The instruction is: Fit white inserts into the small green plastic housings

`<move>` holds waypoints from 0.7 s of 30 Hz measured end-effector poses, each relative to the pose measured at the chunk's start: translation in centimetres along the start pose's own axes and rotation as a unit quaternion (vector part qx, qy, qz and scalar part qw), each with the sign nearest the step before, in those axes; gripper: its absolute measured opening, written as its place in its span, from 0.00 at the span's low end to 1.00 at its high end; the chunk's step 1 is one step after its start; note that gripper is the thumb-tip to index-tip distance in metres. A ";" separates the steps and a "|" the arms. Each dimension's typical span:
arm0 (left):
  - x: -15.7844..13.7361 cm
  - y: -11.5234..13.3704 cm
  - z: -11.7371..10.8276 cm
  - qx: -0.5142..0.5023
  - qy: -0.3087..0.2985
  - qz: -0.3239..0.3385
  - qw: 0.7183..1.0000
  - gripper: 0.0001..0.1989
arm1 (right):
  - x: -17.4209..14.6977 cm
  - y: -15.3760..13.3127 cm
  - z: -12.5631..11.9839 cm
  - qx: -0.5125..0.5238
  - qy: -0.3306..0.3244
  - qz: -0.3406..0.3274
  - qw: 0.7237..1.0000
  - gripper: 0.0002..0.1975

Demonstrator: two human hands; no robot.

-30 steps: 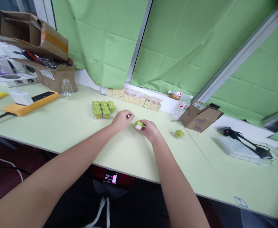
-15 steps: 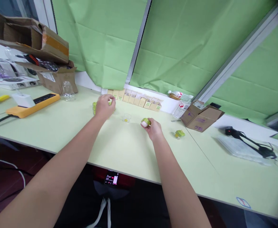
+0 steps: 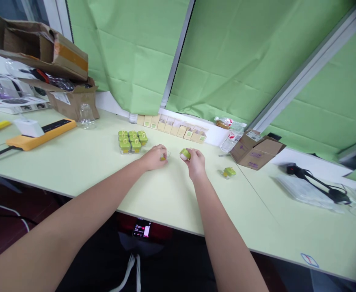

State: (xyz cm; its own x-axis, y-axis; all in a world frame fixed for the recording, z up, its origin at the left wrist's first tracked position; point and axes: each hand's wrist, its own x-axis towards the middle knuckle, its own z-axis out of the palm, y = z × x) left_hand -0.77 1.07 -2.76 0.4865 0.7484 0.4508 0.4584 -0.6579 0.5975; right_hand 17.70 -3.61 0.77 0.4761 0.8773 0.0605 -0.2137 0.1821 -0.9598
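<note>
Pinching green lid point(image 3: 186, 153) between thumb and fingers of right hand point(image 3: 195, 161), just right of frame centre, pale part turned toward lower left. Bending fingers of left hand point(image 3: 156, 157) at small clear container point(image 3: 168, 154), mid-frame, showing some yellow under the fingertips; cannot tell firm pinch from loose touch because of covering fingers. Best to steady container low down, go light on thin-looking walls, hold lid by the edges and keep fingertips off the rim. Around: see cluster of green-lidded cups point(image 3: 133, 139) left of centre, near left hand, probably easy to bump with a wide swing; one lone lidded cup point(image 3: 229, 171) to the right, well apart from the cluster. Farther back, note row of small cardboard boxes point(image 3: 172, 126) upper centre, brown carton point(image 3: 253, 154) at right, orange power strip point(image 3: 28, 140) at left. Likely hampered most by left-hand fingers, blocking view of container.
</note>
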 end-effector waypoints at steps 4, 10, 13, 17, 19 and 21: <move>-0.6 1.4 0.4 -0.061 -0.014 0.006 0.998 0.18 | -0.4 0.6 0.5 -0.036 -0.073 -0.075 0.994 0.13; -0.6 2.1 1.7 -0.133 -0.017 -0.034 0.990 0.31 | -0.4 2.5 0.6 -0.147 -0.146 -0.126 0.970 0.13; -0.4 1.9 1.8 -0.103 -0.009 -0.042 0.994 0.27 | -0.5 3.3 0.7 -0.188 -0.169 -0.133 0.958 0.13; -0.4 1.8 1.7 -0.098 0.003 -0.052 0.994 0.24 | -0.3 3.8 0.6 -0.230 -0.182 -0.146 0.945 0.12; -0.4 1.8 1.7 -0.099 0.003 -0.053 0.994 0.23 | 0.0 3.7 0.4 -0.260 -0.184 -0.163 0.934 0.12; -0.4 1.9 1.7 -0.103 0.001 -0.052 0.993 0.22 | 0.2 3.4 0.1 -0.289 -0.185 -0.178 0.922 0.11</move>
State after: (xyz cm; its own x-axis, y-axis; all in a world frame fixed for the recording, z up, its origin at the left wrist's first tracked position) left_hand 1.18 -0.60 -2.93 0.4438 0.8112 0.3808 0.3431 -0.5464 0.7640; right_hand 16.95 -2.80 -2.47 0.0809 0.9185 0.3870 0.4409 0.3153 -0.8404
